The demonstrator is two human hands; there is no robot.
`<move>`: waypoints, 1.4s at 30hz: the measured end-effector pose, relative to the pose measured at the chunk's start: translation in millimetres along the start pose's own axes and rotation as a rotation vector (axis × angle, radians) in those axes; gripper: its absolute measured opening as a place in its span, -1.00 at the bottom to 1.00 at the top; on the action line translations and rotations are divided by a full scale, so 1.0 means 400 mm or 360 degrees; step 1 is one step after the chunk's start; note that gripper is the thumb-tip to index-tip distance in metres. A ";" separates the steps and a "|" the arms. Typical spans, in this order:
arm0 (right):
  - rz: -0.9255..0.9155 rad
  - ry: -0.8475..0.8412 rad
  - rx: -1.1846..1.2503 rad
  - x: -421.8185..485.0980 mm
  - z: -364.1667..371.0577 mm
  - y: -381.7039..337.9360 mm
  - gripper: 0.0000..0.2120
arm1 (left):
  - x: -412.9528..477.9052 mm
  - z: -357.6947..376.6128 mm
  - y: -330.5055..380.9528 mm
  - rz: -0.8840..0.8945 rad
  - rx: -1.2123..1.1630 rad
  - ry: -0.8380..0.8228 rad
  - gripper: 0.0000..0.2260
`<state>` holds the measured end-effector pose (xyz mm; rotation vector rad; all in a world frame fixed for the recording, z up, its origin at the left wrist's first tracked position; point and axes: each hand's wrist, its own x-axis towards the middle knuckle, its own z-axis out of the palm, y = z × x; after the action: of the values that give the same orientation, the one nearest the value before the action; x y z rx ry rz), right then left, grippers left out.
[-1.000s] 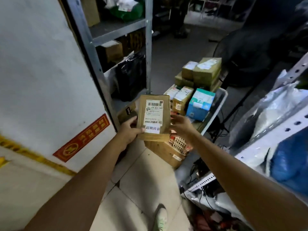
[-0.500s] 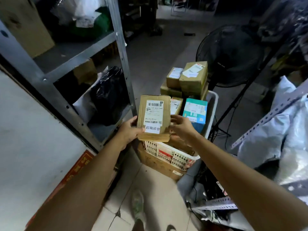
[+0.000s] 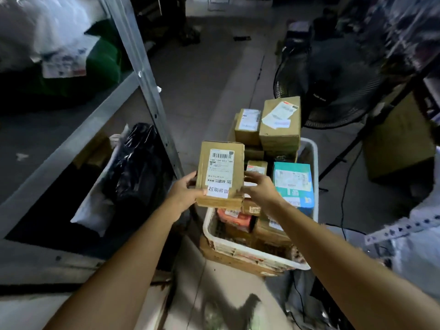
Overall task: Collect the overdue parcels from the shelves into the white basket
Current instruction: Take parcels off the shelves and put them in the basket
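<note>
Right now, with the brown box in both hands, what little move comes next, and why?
Probably lower the brown box into the near end of the white basket. The left hand and right hand hold it up close by, and the far end is stacked high.

- The left hand is bare, with fingers and thumb uncovered.
- The right hand is bare too, with its knuckles and the back of the hand plain to see.
- The left forearm is lean and bare from the wrist down to the picture's lower edge.
- The right forearm is likewise bare from the wrist out to the right edge.
</note>
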<state>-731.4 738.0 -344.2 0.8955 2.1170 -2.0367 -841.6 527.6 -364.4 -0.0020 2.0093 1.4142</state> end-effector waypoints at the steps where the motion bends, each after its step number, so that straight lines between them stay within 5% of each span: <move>1: 0.0018 0.0011 0.0010 0.032 -0.002 0.007 -0.44 | 0.040 -0.002 -0.005 -0.0018 0.0014 -0.0005 -0.28; 19: 0.0196 0.0143 -0.0074 0.333 -0.084 0.102 -0.37 | 0.315 0.125 0.015 -0.0163 -0.0044 -0.0093 -0.41; 42: 0.0148 0.0148 0.0152 0.200 -0.159 0.031 -0.41 | 0.240 0.163 0.102 -0.0119 0.0050 -0.0228 -0.33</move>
<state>-770.7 825.3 -382.6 1.1012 1.9951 -2.1040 -897.2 633.7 -392.0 0.0363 1.8942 1.2988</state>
